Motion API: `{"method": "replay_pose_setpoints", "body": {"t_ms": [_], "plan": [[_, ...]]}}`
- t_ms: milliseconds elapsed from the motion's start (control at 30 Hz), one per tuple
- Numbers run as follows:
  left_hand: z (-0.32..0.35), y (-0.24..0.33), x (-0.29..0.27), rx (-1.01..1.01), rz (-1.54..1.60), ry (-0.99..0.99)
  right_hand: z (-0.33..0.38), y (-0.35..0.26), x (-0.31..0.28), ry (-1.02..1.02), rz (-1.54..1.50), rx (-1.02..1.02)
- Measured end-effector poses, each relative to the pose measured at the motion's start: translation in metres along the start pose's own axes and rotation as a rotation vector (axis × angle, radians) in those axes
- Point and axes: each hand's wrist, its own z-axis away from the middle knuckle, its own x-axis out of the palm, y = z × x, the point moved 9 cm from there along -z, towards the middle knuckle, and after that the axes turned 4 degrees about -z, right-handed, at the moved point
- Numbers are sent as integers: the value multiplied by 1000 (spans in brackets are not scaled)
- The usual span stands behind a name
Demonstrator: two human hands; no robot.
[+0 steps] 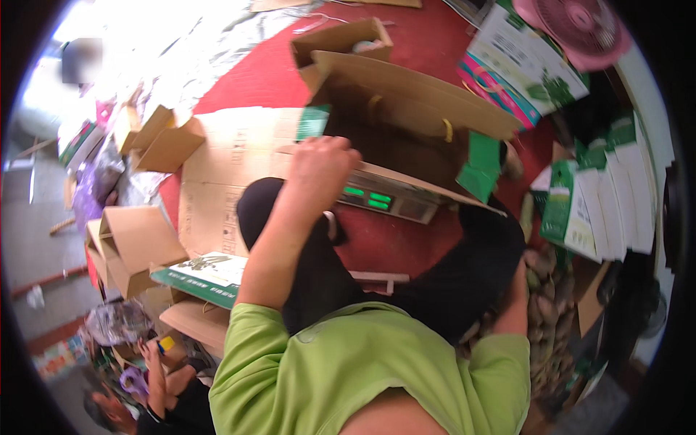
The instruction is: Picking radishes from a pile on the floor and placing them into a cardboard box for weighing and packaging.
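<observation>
My left hand (319, 168) is raised with its fingers curled over the near edge of a large brown cardboard box (406, 109) that has green flaps. The box stands on a flat weighing scale (384, 199) whose display shows lit green digits. The scale rests on a red mat (391, 243) in front of my dark-trousered legs. My right forearm (517, 304) reaches down at the right toward a heap of brownish tubers (547, 304). The right hand itself is hidden behind my leg.
Flat green-and-white cartons (602, 203) stand in a row at the right, and a pink fan (580, 25) is above them. Folded brown boxes (138, 243) and cardboard sheets (232, 167) lie at the left. Another person's hands (156, 370) work at the lower left.
</observation>
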Motion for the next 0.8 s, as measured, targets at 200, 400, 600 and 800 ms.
{"method": "replay_pose_setpoints", "body": {"t_ms": [200,400,600,800], "plan": [[10,1,-17,-43,-121,30,112,16,67,-1,157,209],[3,4,-5,-80,15,-24,178,14,116,8,276,427],[-5,16,-2,-68,25,-19,196,11,169,-63,295,545],[2,-1,3,-34,21,25,206,-35,211,-300,98,561]]}}
